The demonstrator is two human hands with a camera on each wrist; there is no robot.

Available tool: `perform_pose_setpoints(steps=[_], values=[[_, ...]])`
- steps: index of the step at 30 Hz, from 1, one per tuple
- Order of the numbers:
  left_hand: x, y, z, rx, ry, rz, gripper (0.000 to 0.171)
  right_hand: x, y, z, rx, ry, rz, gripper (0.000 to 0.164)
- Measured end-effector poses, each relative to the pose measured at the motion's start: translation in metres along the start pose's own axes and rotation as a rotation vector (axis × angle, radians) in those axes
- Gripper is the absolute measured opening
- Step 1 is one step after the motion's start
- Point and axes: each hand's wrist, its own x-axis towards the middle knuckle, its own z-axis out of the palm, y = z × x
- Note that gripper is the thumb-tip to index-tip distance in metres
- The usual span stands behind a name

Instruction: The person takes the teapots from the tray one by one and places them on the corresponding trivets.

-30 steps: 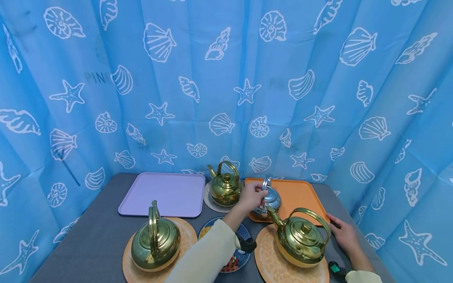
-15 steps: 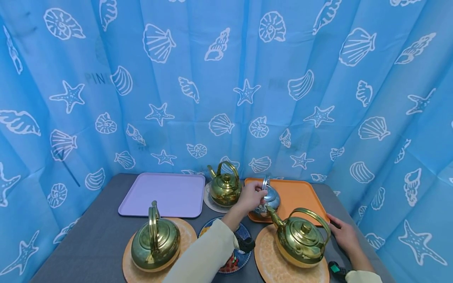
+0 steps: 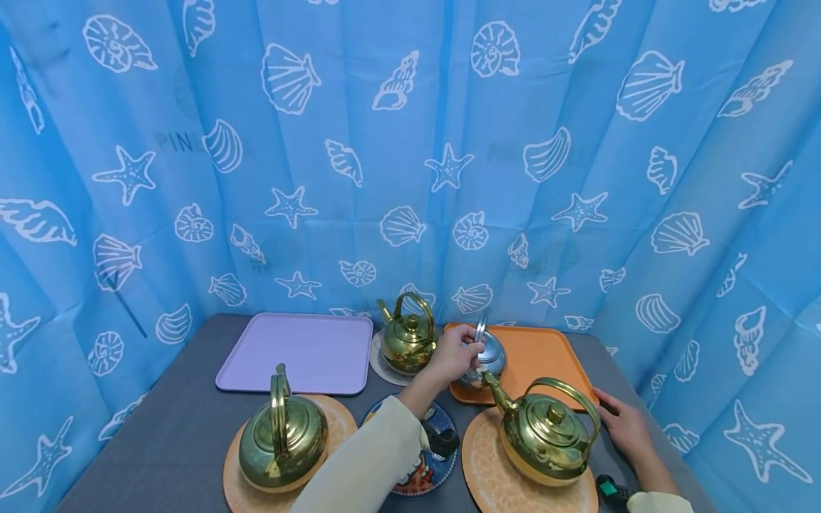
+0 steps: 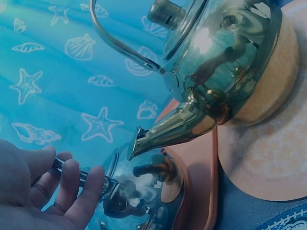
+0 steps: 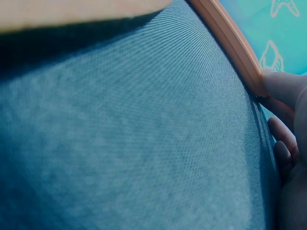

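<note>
My left hand [image 3: 457, 353] grips the upright handle of a small silver kettle [image 3: 491, 353] at the left part of an orange tray [image 3: 535, 349]. In the left wrist view its fingers curl round the silver handle [image 4: 82, 176], close below the spout [image 4: 172, 129] of a large brass kettle [image 4: 220, 52]. My right hand [image 3: 630, 431] is at the tray's front right corner. From the right wrist, the thumb [image 5: 283, 88] lies on the tray's rim [image 5: 235, 43], with a finger beneath it. Part of the silver kettle is hidden behind my left hand and the brass spout.
The large brass kettle [image 3: 553, 434] stands on a round tan mat [image 3: 484, 463], front right. Another brass kettle [image 3: 282, 438] is on a similar mat [image 3: 340, 420], front left. A smaller one [image 3: 408, 345] stands behind my left forearm. A lilac tray [image 3: 295, 353] and a patterned plate [image 3: 442, 470] lie nearby.
The silver kettle has shifted slightly to the left and turned a little in my left hand's grip. My right hand stays at the tray corner.
</note>
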Motion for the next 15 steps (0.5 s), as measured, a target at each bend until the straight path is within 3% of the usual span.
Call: perform_pose_setpoints(steps=[15], values=[[-0.0018, 0.0078, -0.0076, 0.0, -0.031, 0.019, 0.012, 0.0006, 0.0001, -0.0001, 0.004, -0.014, 0.007, 0.055]])
